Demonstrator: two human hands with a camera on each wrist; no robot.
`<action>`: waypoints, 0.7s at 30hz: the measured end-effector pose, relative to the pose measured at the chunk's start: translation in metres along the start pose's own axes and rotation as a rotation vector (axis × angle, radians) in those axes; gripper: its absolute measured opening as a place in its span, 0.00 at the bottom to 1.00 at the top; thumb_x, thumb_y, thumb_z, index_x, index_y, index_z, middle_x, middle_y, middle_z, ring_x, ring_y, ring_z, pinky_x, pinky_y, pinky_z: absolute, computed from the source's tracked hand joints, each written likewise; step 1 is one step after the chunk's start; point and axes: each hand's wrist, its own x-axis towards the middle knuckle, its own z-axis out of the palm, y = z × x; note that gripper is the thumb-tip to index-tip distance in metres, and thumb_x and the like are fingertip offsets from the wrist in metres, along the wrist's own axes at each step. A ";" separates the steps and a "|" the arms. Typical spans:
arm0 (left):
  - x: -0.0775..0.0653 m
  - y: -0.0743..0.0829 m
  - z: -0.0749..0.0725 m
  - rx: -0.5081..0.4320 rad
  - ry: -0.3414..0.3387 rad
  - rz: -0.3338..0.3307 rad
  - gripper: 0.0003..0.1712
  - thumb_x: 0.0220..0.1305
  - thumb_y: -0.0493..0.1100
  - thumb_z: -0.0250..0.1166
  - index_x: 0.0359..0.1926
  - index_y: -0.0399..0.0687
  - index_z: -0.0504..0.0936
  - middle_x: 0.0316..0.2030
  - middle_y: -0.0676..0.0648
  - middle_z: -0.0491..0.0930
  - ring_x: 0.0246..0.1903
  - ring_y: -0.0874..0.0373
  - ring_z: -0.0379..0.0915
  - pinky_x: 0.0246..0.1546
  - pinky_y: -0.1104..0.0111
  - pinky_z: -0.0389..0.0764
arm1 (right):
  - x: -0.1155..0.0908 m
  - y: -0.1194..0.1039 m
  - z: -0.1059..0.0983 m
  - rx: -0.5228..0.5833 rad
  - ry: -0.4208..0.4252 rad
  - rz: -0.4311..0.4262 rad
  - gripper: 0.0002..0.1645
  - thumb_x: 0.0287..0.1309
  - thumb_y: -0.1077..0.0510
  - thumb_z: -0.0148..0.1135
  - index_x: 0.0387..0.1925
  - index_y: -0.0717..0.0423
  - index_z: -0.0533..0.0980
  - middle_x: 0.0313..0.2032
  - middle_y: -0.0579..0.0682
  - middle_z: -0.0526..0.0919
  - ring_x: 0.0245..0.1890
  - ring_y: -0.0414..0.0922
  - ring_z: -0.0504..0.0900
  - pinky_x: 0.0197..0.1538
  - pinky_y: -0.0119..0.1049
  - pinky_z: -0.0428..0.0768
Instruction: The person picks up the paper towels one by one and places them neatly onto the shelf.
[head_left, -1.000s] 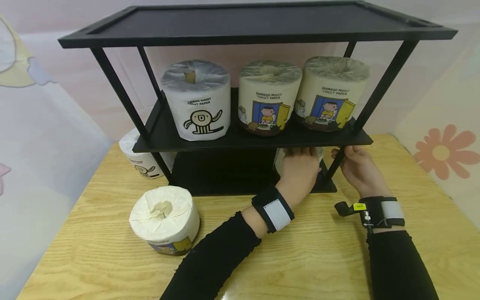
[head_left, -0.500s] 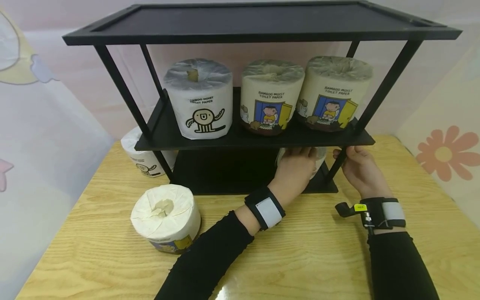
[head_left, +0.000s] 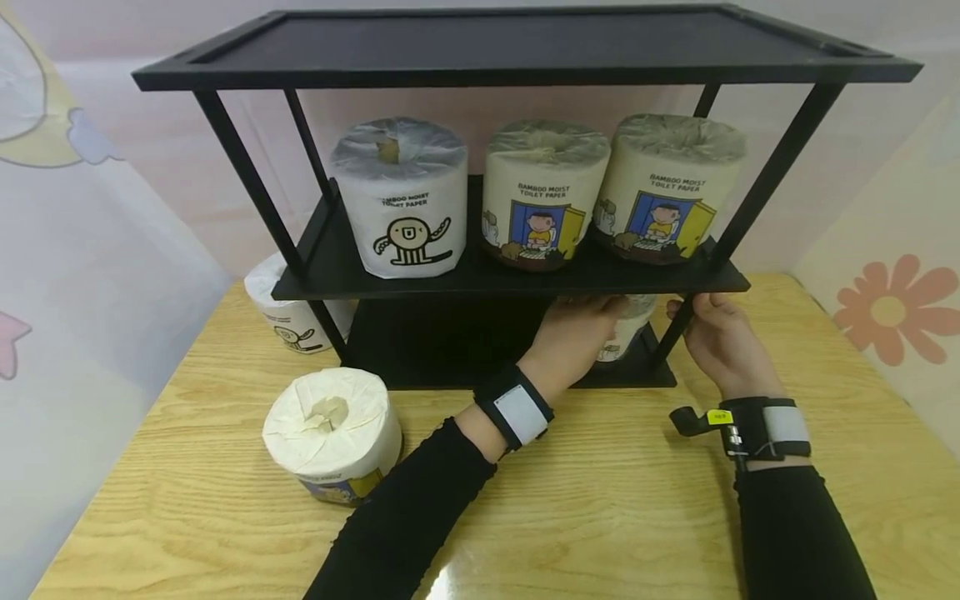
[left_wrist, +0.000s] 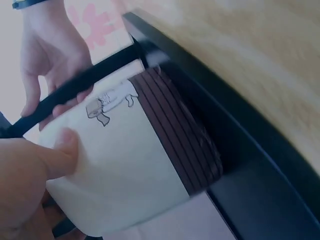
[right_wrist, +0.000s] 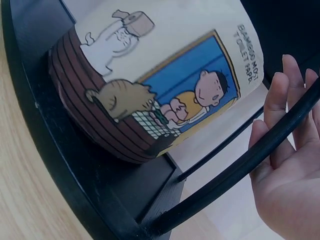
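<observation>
A wrapped toilet roll (right_wrist: pixel 165 85) with a cartoon print stands on the lower right of a black two-tier rack (head_left: pixel 450 296). My left hand (head_left: pixel 573 333) grips it near its top, under the middle shelf. In the left wrist view the thumb (left_wrist: pixel 65 150) lies on the roll's pale wrapper; the other fingers are mostly hidden. My right hand (head_left: pixel 723 342) is at the rack's front right post (right_wrist: pixel 240 172), its loosely bent fingers (right_wrist: pixel 275 100) behind the post and near the roll. Whether those fingertips touch the roll I cannot tell.
On the middle shelf stand three rolls, a white toilet roll (head_left: pixel 405 200) and two cream toilet rolls (head_left: pixel 543 200). Another cream roll (head_left: pixel 330 429) stands on the wooden table (head_left: pixel 600 500) at front left. Behind the rack's left post is a second white roll (head_left: pixel 292 312).
My left hand has shifted left and turned, uncovering more of the lower roll's right side. My right hand has stayed by the post. The shelf rolls have not moved.
</observation>
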 end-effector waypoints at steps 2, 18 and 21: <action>0.000 -0.001 0.002 0.038 0.023 0.003 0.19 0.71 0.51 0.62 0.60 0.58 0.77 0.55 0.56 0.78 0.53 0.63 0.75 0.48 0.68 0.79 | 0.000 0.000 0.000 -0.002 -0.001 0.001 0.15 0.72 0.64 0.46 0.47 0.61 0.80 0.44 0.50 0.81 0.43 0.49 0.75 0.57 0.35 0.64; 0.001 0.007 -0.005 0.037 -0.013 -0.071 0.23 0.69 0.60 0.59 0.59 0.58 0.78 0.43 0.57 0.82 0.40 0.61 0.80 0.43 0.64 0.79 | 0.000 0.002 -0.002 0.003 -0.003 -0.010 0.16 0.72 0.64 0.47 0.49 0.61 0.80 0.45 0.50 0.81 0.42 0.49 0.77 0.55 0.35 0.67; 0.005 0.010 -0.005 0.029 0.009 -0.079 0.25 0.69 0.62 0.59 0.60 0.58 0.79 0.39 0.57 0.83 0.37 0.60 0.80 0.37 0.65 0.80 | 0.001 0.001 -0.003 0.007 -0.016 -0.008 0.16 0.72 0.64 0.46 0.48 0.62 0.80 0.45 0.50 0.81 0.42 0.49 0.78 0.55 0.35 0.69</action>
